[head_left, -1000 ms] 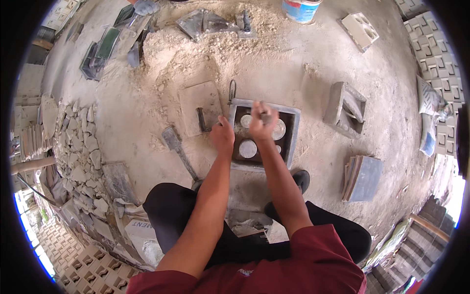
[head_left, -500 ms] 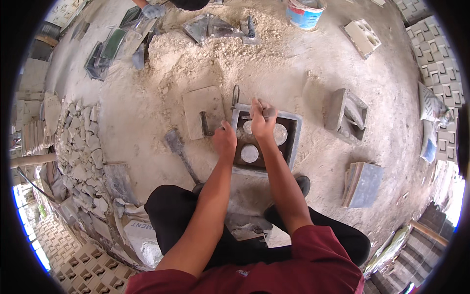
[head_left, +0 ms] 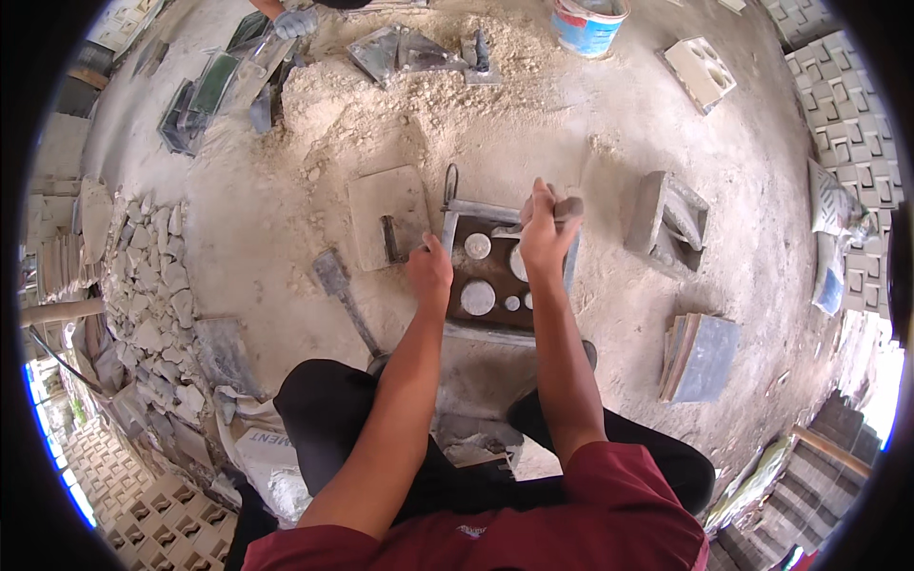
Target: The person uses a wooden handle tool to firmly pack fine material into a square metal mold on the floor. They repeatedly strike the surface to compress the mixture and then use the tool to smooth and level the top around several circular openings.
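Note:
In front of me lies a rectangular grey metal mould (head_left: 490, 335), with several round pale discs, one of them a large disc (head_left: 478, 298), set among dark brown fill (head_left: 495, 268). Curled at the mould's left rim, my left hand (head_left: 430, 274) is closed on that edge; its fingertips are partly hidden. My right hand (head_left: 545, 233) is a fist around the thick handle of a trowel (head_left: 506, 231), above the mould's far right part. The trowel's flat blade points left over the fill, and my hand and forearm cover some discs. A wire loop (head_left: 450, 183) stands at the far left corner.
Left of the mould lie a flat board with a dark handle (head_left: 405, 195) and a flat-bladed tool (head_left: 341, 285). Farther left is a rubble heap (head_left: 152, 295). A hollow block (head_left: 657, 224) and stacked plates (head_left: 705, 357) are on the right. A co-worker's gloved hand (head_left: 295, 23) shows at far left.
My right hand has moved right with the trowel, uncovering more discs and fill. My left hand stays at the mould's left rim. The whole view has shifted slightly.

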Available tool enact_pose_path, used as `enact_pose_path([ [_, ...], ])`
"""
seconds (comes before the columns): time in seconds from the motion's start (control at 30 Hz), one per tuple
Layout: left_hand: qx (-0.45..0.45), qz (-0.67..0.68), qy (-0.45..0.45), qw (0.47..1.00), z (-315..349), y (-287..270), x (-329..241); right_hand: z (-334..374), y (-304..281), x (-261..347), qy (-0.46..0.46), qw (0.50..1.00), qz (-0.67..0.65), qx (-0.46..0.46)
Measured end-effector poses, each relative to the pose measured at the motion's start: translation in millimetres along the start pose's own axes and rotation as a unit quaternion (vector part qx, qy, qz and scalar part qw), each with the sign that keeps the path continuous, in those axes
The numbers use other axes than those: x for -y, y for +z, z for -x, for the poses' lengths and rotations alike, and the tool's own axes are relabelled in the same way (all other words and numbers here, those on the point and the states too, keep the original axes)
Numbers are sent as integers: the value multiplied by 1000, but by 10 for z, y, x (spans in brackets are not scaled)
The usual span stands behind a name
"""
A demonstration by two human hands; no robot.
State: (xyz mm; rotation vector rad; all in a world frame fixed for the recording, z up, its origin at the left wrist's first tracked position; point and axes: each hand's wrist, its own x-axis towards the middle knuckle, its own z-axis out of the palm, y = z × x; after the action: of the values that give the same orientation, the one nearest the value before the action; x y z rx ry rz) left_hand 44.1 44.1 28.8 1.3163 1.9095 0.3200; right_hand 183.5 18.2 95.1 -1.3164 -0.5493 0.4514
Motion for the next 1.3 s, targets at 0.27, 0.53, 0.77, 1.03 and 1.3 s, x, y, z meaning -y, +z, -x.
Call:
enact_pose_path([
  [0.27,-10,-16,11,1000,-61,-13,193,200,55,26,0,999,-22,-40],
  [0.53,-7,-42,-23,999,-57,2,97,252,177,284,43,993,-50,-95],
  [0.77,16,-33,-33,999,-84,-23,116,305,305,180,-60,994,87,22],
  [1.03,0,-18,-16,1000,32,-78,26,381,297,208,-22,997,75,-5],
  [1.3,-10,5,-8,1000,20,-63,45,460,134,36,-91,984,136,65],
])
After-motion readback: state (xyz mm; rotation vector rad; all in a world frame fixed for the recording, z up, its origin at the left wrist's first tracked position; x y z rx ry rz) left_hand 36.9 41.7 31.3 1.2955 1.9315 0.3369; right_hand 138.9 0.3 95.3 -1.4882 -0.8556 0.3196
